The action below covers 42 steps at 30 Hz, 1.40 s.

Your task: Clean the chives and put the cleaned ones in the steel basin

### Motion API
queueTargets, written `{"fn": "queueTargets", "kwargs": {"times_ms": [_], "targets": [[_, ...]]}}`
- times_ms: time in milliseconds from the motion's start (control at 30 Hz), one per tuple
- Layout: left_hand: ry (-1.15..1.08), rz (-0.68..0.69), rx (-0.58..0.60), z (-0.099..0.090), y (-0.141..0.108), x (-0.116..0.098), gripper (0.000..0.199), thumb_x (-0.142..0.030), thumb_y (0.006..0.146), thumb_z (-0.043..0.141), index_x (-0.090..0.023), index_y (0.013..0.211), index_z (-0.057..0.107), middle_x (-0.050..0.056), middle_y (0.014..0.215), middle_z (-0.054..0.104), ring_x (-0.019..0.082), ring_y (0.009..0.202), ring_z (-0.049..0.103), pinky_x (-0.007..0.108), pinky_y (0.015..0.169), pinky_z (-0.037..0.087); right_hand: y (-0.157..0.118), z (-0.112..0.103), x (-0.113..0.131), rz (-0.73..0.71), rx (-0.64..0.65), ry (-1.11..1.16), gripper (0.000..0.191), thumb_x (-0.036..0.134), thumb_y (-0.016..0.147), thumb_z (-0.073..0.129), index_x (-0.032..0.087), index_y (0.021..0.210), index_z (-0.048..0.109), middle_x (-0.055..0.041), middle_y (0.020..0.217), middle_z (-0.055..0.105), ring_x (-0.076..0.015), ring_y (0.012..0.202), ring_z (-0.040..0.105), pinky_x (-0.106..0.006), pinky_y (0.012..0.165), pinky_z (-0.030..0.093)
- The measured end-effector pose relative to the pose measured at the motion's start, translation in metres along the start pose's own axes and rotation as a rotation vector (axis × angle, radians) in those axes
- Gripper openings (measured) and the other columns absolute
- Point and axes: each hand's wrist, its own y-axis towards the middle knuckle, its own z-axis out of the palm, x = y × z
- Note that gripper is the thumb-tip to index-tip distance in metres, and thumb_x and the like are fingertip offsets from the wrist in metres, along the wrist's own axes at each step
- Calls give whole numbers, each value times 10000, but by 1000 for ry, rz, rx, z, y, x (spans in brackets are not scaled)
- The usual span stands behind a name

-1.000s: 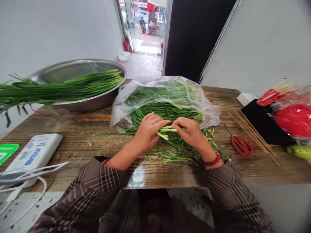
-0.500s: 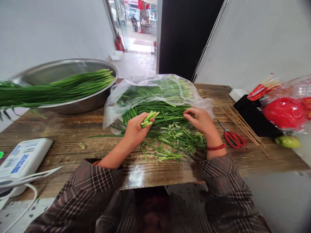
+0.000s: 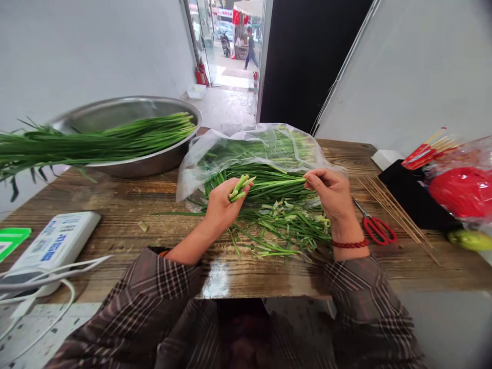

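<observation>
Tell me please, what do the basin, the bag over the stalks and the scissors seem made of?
The basin is probably stainless steel: grey, softly shiny. The bag seems thin plastic film, since green stalks show through its creased, translucent surface. The scissors have grey blades, likely steel; their red handles may be plastic.

I count two hands: a left hand [image 3: 222, 205] and a right hand [image 3: 333, 195]. One bunch of garlic chives [image 3: 239, 188] sits in the left hand, at least one stalk [image 3: 282, 182] in the right. Beyond them lies one plastic bag [image 3: 192, 171]; one steel basin [image 3: 154, 165] stands off to the left hand's left. Right of the right hand: one pair of scissors [image 3: 378, 230], one black box [image 3: 418, 197], several bamboo skewers [image 3: 395, 212], too overlapped to number.
</observation>
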Motion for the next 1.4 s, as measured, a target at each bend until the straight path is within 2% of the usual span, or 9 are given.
{"fn": "queueTargets", "kwargs": {"times_ms": [100, 200, 400, 633, 900, 1067, 1100, 1233, 1400], "targets": [[-1, 45, -15, 0, 1, 1, 260, -323, 944, 511, -159, 911, 710, 37, 821, 687, 144, 778, 631, 268, 752, 497, -2, 4, 4, 26, 6, 80, 156, 365, 799, 712, 211, 782, 699, 8, 705, 670, -127, 639, 615, -273, 616, 499], [-4, 164, -8, 0, 0, 1, 233, -302, 939, 522, -160, 950, 707, 58, 890, 701, 156, 842, 641, 280, 776, 502, -8, 12, 13, -16, 112, 137, 129, 350, 800, 718, 222, 797, 701, -3, 798, 694, -122, 655, 624, -266, 599, 519], [53, 386, 209, 6, -6, -1, 291, -202, 896, 549, -176, 1172, 640, 103, 1148, 703, 207, 1005, 637, 350, 859, 489, -23, 31, 32, -15, 366, 214, 105, 321, 813, 712, 220, 803, 684, -25, 923, 698, -117, 707, 638, -260, 624, 537], [172, 318, 325, 5, -7, -7, 203, -245, 911, 510, -164, 957, 691, 72, 821, 693, 185, 764, 560, 314, 715, 426, -27, 35, 36, -69, 552, 64, 154, 323, 816, 702, 214, 909, 645, -59, 1029, 706, -178, 933, 664, -336, 821, 555], [135, 134, 361, 5, -3, -6, 142, -186, 872, 543, -169, 779, 650, 15, 683, 617, 155, 701, 506, 261, 642, 366, -27, 40, 21, -208, 433, -253, 141, 268, 851, 643, 233, 987, 631, -21, 914, 690, -153, 802, 641, -285, 732, 513], [83, -12, 306, 3, 0, -3, 286, -297, 909, 528, -166, 656, 554, -15, 628, 510, 127, 643, 470, 240, 599, 339, -17, 23, 22, -142, 173, -248, 117, 278, 858, 618, 211, 937, 672, -24, 858, 710, -146, 736, 636, -281, 674, 499], [68, -30, 304, 2, 1, -3, 314, -306, 912, 520, -168, 630, 527, -19, 619, 493, 125, 640, 467, 238, 596, 339, -16, 18, 24, -112, 193, -239, 118, 298, 852, 629, 207, 900, 685, -24, 833, 716, -146, 714, 637, -280, 654, 496], [52, -53, 307, 0, 2, -5, 345, -313, 907, 514, -173, 594, 472, -25, 605, 475, 122, 638, 460, 238, 595, 334, -14, 8, 34, -38, 519, -238, 177, 357, 842, 646, 200, 829, 726, -28, 782, 737, -151, 683, 647, -279, 621, 488], [77, -39, 328, 2, 1, -4, 301, -305, 901, 522, -172, 631, 513, -24, 618, 495, 123, 637, 461, 238, 598, 337, -19, 24, 32, -181, 324, -278, 156, 343, 843, 663, 222, 933, 698, -27, 855, 718, -156, 722, 627, -289, 620, 480]]}}
